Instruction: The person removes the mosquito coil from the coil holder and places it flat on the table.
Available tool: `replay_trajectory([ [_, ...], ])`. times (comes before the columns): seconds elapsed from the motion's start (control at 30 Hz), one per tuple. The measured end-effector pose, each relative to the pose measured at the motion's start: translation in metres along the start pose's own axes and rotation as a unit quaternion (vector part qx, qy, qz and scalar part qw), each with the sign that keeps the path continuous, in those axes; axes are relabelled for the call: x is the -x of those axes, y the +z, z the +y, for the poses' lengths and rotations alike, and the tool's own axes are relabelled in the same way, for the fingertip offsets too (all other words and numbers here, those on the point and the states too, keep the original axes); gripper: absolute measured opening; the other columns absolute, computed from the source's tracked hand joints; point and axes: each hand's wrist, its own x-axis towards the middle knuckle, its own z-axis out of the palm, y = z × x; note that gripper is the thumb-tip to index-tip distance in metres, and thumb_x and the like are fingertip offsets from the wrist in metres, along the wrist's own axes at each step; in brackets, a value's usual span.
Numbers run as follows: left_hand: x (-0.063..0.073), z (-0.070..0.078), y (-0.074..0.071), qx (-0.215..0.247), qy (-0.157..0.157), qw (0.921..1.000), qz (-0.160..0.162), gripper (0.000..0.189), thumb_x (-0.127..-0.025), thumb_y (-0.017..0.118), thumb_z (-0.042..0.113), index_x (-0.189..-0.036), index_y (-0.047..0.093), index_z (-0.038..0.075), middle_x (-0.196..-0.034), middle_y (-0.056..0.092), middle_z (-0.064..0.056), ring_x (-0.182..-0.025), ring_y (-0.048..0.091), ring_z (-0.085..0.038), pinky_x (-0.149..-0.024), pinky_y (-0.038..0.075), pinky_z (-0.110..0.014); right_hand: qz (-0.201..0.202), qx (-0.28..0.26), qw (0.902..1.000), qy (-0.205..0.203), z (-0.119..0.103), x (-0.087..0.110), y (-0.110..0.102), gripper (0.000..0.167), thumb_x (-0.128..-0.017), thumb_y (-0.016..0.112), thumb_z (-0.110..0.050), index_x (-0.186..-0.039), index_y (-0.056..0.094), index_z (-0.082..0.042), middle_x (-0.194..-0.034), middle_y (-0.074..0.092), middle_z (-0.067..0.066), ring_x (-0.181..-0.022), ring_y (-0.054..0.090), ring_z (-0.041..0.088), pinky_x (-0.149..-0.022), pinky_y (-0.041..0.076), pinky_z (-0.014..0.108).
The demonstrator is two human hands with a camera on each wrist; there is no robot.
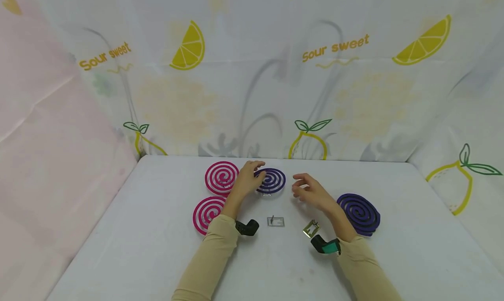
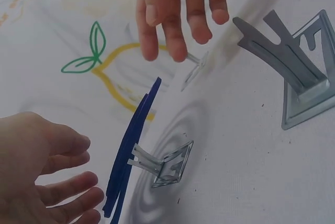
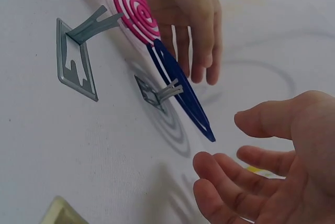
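Just below the middle of the head view, a blue coil [image 1: 271,180] rests on a small metal stand [image 2: 157,167], between the left hand [image 1: 247,180] and right hand [image 1: 313,194], both relaxed with fingers parted; pink coils [image 1: 223,177] sit left of centre, stacked blue coils [image 1: 358,213] lower right

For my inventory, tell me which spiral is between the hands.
The dark blue spiral on a metal stand, between left hand and right hand; two pink spirals sit left of it, and the thicker dark spiral lies right.
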Motion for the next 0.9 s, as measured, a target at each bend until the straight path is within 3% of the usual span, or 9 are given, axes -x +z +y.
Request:
replay_trajectory([
  [0.13,0.001,-0.001,0.0,-0.023,-0.009,0.9997,0.0,0.037,-0.092,0.057,0.015,-0.127,0.057,0.002,-0.121,0.057,-0.022,-0.113,0.056,-0.033,-0.097,0.045,-0.046,0.003,-0.003,0.9995,0.03,-0.003,-0.004,0.006,0.049,-0.094,0.054,-0.014,-0.136,0.037,0.005,-0.115,0.055,0.025,-0.091,0.065,0.026,-0.074,0.053,0.03],
  [0.4,0.002,-0.002,-0.001,-0.033,-0.029,0.999,-0.008,0.039,-0.091,0.056,0.014,-0.128,0.056,-0.001,-0.123,0.055,-0.024,-0.115,0.055,-0.035,-0.1,0.043,-0.045,0.018,-0.009,0.9989,0.041,-0.002,-0.008,0.013,0.049,-0.093,0.054,-0.012,-0.136,0.036,0.005,-0.114,0.055,0.026,-0.09,0.065,0.026,-0.07,0.052,0.029],
  [0.67,0.003,-0.003,-0.001,-0.07,-0.052,0.9952,-0.045,0.044,-0.092,0.055,0.019,-0.132,0.052,0.001,-0.13,0.056,-0.022,-0.126,0.05,-0.035,-0.107,0.038,-0.044,0.033,-0.026,0.9982,0.043,-0.007,-0.013,0.025,0.052,-0.092,0.055,-0.009,-0.136,0.034,0.007,-0.113,0.055,0.027,-0.087,0.066,0.024,-0.065,0.051,0.026],
  [0.9,0.005,-0.003,-0.002,-0.057,-0.064,0.9958,-0.032,0.04,-0.092,0.056,0.018,-0.127,0.057,0.0,-0.127,0.059,-0.02,-0.124,0.052,-0.034,-0.106,0.039,-0.044,0.048,-0.023,0.9977,0.041,-0.009,-0.015,0.032,0.046,-0.092,0.054,-0.005,-0.133,0.04,0.008,-0.111,0.057,0.028,-0.085,0.065,0.027,-0.065,0.052,0.027],
])
